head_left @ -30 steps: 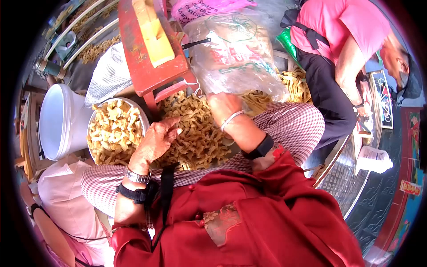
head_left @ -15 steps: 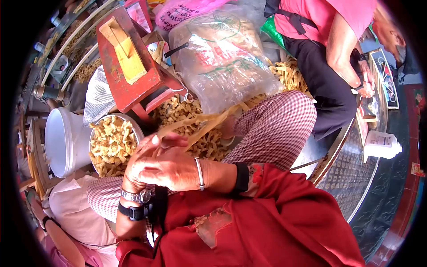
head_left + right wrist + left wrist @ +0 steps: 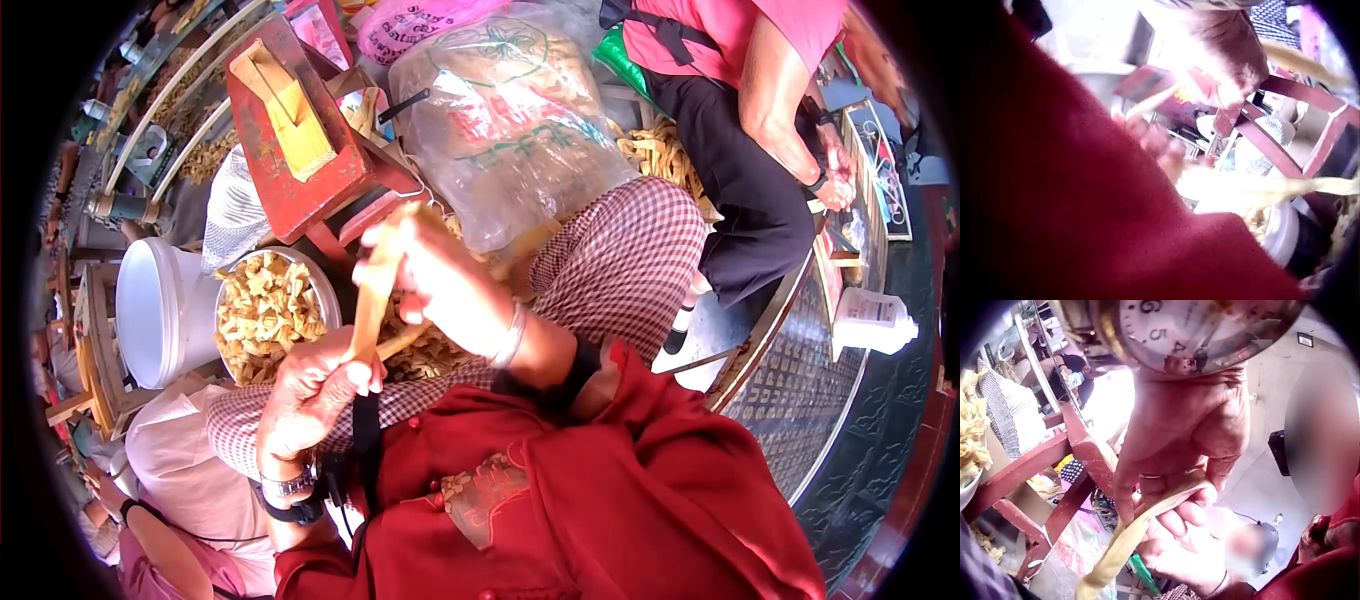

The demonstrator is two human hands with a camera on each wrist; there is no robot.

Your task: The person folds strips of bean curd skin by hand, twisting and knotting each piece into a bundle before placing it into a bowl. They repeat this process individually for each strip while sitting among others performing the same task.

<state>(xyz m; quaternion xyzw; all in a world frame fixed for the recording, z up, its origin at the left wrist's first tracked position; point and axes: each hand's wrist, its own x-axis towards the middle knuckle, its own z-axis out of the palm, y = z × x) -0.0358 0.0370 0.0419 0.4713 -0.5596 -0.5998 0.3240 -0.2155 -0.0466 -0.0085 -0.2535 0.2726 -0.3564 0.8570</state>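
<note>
A long, flat, yellowish strip (image 3: 372,310) runs between the two hands in the head view. My left hand (image 3: 305,395) pinches its lower part between thumb and fingers. Above it and to the right, my right hand (image 3: 455,290), blurred by motion, holds the strip's upper part. In the left wrist view the strip (image 3: 1119,544) bends over the left thumb and hangs down, with the right hand (image 3: 1179,550) close below. Glare washes out much of the right wrist view. Under the hands lies a heap of short knotted pieces (image 3: 430,360), partly hidden by them.
A bucket of knotted pieces (image 3: 265,315) stands at left beside a white bucket (image 3: 150,310). A red wooden bench (image 3: 300,215) carries a yellow wooden block (image 3: 300,130). Behind lies a large clear plastic bag (image 3: 500,130). Another person in pink (image 3: 790,50) sits at right.
The right hand first reached toward the heap's far side, then crossed over the left hand with a strip. Now it has moved up and away, the strip stretched between both hands.
</note>
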